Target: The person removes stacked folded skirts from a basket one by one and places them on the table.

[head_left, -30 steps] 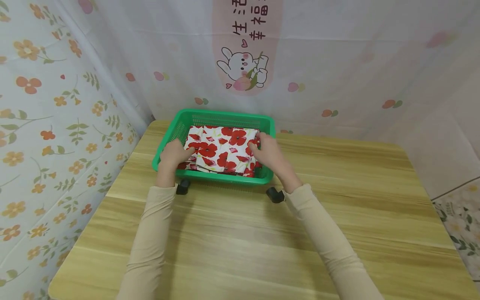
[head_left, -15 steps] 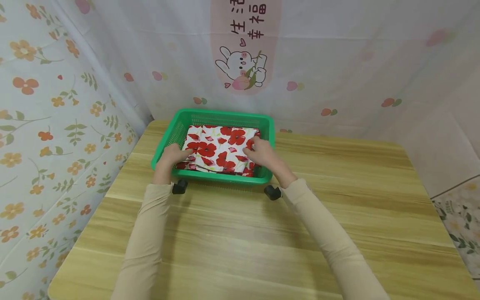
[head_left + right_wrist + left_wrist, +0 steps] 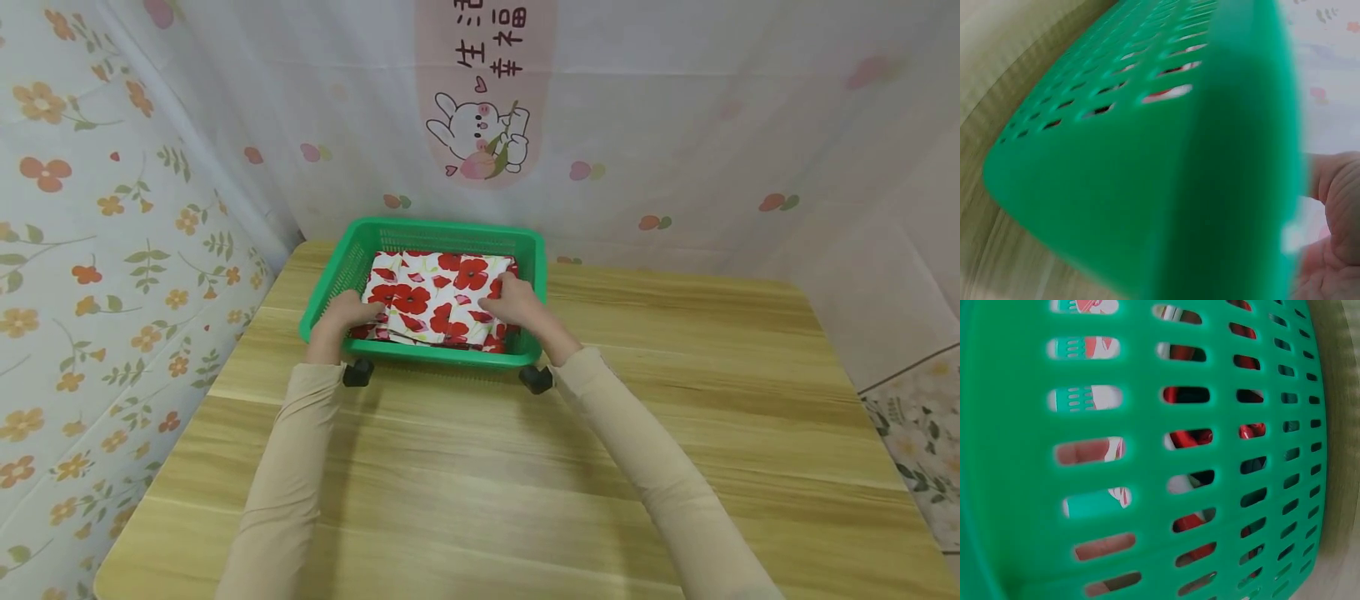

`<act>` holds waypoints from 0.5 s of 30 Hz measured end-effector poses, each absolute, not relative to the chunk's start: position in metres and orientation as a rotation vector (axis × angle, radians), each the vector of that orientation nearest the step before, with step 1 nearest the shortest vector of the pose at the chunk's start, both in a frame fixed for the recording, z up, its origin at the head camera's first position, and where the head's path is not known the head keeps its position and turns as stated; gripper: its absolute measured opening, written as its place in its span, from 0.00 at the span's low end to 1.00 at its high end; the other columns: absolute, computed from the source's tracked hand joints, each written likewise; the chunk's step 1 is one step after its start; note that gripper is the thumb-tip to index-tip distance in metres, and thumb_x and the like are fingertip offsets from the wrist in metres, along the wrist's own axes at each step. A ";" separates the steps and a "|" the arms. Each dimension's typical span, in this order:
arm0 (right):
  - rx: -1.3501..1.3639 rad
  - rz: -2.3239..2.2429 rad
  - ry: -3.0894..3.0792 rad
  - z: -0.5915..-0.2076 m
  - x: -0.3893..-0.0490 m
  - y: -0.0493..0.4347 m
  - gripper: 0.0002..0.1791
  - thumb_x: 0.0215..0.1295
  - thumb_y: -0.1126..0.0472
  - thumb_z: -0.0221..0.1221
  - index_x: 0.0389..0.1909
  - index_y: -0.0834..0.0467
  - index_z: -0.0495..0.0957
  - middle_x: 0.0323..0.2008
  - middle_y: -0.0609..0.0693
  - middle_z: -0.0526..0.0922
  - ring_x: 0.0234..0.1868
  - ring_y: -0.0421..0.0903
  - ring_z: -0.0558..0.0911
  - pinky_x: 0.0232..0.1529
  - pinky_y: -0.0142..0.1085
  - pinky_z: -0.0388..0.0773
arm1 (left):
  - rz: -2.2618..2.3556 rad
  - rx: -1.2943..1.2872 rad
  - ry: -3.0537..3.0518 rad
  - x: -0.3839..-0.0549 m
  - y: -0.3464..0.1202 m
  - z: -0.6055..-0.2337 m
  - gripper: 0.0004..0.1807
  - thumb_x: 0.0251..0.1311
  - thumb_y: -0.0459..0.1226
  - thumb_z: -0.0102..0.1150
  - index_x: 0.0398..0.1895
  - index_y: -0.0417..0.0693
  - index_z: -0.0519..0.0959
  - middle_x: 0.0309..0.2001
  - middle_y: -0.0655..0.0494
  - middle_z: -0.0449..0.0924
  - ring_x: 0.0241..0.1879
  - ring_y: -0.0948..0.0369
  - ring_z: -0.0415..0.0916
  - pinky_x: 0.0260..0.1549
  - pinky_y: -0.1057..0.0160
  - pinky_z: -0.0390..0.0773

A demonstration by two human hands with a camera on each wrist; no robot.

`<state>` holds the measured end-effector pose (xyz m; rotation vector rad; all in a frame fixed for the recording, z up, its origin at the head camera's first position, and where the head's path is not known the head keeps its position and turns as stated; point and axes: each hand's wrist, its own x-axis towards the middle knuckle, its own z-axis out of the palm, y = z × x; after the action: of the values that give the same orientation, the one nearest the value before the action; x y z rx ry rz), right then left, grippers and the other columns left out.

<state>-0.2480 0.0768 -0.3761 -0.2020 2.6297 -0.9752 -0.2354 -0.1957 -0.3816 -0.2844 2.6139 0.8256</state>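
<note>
A: In the head view, where is the cloth?

B: The folded poppy-print cloth (image 3: 420,287) lies in layers inside the green basket (image 3: 435,353), which sits around 11 o'clock on the wooden table (image 3: 450,467). Laid flat, it presumably fits the basket without bunching.

A: And the 2 hands?

B: The left hand (image 3: 341,321) is at the basket's 8 o'clock, the right hand (image 3: 521,302) at 3, each with its thumb over the cloth. Working from opposite ends probably keeps the layers level.

A: Are they gripping it?

B: That cannot be told. The other fingers are hidden past the cloth's edges, so pinching and mere pressing would look alike.

A: What else is around?

B: A white curtain (image 3: 637,150) hangs close behind at 12 o'clock, a floral curtain (image 3: 90,333) at 9. 2 small black objects (image 3: 358,372) show near the wrists, at the basket's 7 and 4 o'clock.

A: Does the left wrist view help?

B: Barely. The basket's slotted wall fills it; bits of red, white and skin show through, with the table at 3 o'clock.

A: The right wrist view?

B: The basket's solid corner blocks the cloth there. Part of the right hand appears beyond the rim at 4 o'clock, its fingertips out of sight.
</note>
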 end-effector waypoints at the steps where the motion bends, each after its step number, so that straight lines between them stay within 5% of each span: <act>1: -0.186 -1.008 2.615 -0.377 -0.249 0.077 0.37 0.64 0.54 0.55 0.66 0.69 0.54 0.56 0.64 0.71 0.46 0.52 0.75 0.48 0.43 0.75 | 0.848 -0.286 2.609 -0.236 -0.196 -0.382 0.35 0.62 0.46 0.46 0.62 0.23 0.58 0.56 0.31 0.65 0.49 0.45 0.64 0.54 0.50 0.69; 5: -0.119 -1.190 2.518 -0.378 -0.252 0.079 0.39 0.63 0.55 0.56 0.68 0.67 0.51 0.64 0.63 0.63 0.57 0.54 0.68 0.57 0.46 0.69 | 0.925 -0.305 2.596 -0.238 -0.196 -0.383 0.35 0.61 0.44 0.49 0.62 0.24 0.57 0.56 0.31 0.64 0.50 0.45 0.63 0.55 0.50 0.69; 8: -0.046 -1.336 2.402 -0.377 -0.252 0.081 0.40 0.64 0.56 0.56 0.70 0.65 0.49 0.64 0.62 0.62 0.39 0.48 0.75 0.49 0.45 0.71 | 0.942 -0.332 2.605 -0.240 -0.197 -0.385 0.34 0.59 0.42 0.52 0.60 0.23 0.60 0.52 0.33 0.66 0.46 0.47 0.65 0.48 0.53 0.72; 10: 0.004 -1.391 2.338 -0.375 -0.251 0.081 0.41 0.64 0.57 0.56 0.71 0.63 0.47 0.63 0.61 0.62 0.27 0.45 0.70 0.43 0.45 0.70 | 0.951 -0.355 2.619 -0.241 -0.198 -0.387 0.33 0.57 0.41 0.54 0.58 0.23 0.62 0.49 0.34 0.68 0.42 0.49 0.65 0.43 0.56 0.73; 12: 0.037 -1.404 2.298 -0.374 -0.251 0.081 0.42 0.63 0.58 0.57 0.72 0.63 0.45 0.64 0.61 0.61 0.24 0.42 0.67 0.41 0.42 0.72 | 0.994 -0.391 2.612 -0.242 -0.199 -0.388 0.31 0.55 0.40 0.56 0.55 0.22 0.65 0.46 0.36 0.69 0.40 0.50 0.65 0.37 0.60 0.72; 15: 0.065 -1.385 2.250 -0.374 -0.252 0.080 0.41 0.63 0.58 0.58 0.71 0.64 0.47 0.63 0.59 0.62 0.35 0.45 0.72 0.44 0.39 0.76 | 1.068 -0.436 2.590 -0.244 -0.200 -0.391 0.27 0.53 0.38 0.57 0.50 0.22 0.68 0.44 0.39 0.69 0.39 0.52 0.65 0.32 0.63 0.70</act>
<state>-0.2517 0.0797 -0.3743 0.0650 2.2498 -1.3847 -0.2436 -0.2001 -0.3911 -0.4360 2.5897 1.0683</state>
